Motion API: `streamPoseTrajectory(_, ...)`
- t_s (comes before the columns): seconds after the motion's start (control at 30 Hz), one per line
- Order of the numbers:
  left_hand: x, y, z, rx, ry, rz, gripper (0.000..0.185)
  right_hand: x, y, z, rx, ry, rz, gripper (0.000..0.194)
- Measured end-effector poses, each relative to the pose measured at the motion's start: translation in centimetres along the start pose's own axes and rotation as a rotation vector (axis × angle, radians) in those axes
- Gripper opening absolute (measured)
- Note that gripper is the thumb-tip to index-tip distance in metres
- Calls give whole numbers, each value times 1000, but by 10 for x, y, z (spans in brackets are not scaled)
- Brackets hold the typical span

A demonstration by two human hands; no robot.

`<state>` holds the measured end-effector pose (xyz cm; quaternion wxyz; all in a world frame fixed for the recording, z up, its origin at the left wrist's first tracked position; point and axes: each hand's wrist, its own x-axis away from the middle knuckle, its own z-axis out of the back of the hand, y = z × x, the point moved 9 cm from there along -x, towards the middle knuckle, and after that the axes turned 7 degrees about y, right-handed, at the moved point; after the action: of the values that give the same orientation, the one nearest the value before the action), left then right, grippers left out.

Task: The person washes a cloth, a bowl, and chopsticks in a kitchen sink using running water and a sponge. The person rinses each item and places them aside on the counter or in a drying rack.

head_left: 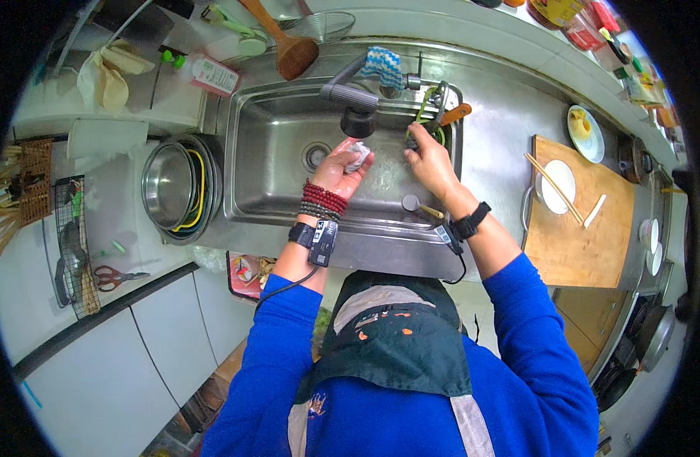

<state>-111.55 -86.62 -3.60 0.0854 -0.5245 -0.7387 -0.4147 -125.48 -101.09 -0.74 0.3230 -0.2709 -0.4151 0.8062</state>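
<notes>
Under the faucet head (359,121), my left hand (339,171) holds a wet, crumpled white piece (358,156), perhaps cloth or paper. It is above the stainless steel sink (275,197), palm turned up. My right hand (434,163) reaches to the sink's right end, fingers bent beside a small dark item partly hidden by them. Green strips (426,105) and an orange handle (456,114) show just beyond those fingers. Whether the right fingers grip anything is unclear. A small round-headed tool with a pale handle (431,211) lies below the right hand, at the sink's front.
Nested metal bowls (167,185) stand left of the sink. On the right, a wooden cutting board (578,251) carries a white bowl (558,185) and chopsticks (547,178). A blue-and-white cloth (382,65) hangs over the faucet. Scissors (112,278) lie on the left counter.
</notes>
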Motion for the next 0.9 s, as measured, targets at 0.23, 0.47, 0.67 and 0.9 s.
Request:
streamPoseTrajectory(0.23, 3, 20, 1, -535, 237, -103, 27, 63, 11, 16, -139, -38, -137, 37)
streamPoseTrajectory(0.47, -13, 53, -2, -1335, 342, -540, 23, 107, 14, 39, -69, 2, -182, 32)
streamPoseTrajectory(0.67, -6, 69, -7, -1880, 366, -816, 16, 131, 27, 49, -98, 26, -234, 28)
streamPoseTrajectory(0.9, -13, 35, 50, -2058, 400, -623, 21, 146, 38, 48, -145, 28, -276, 27)
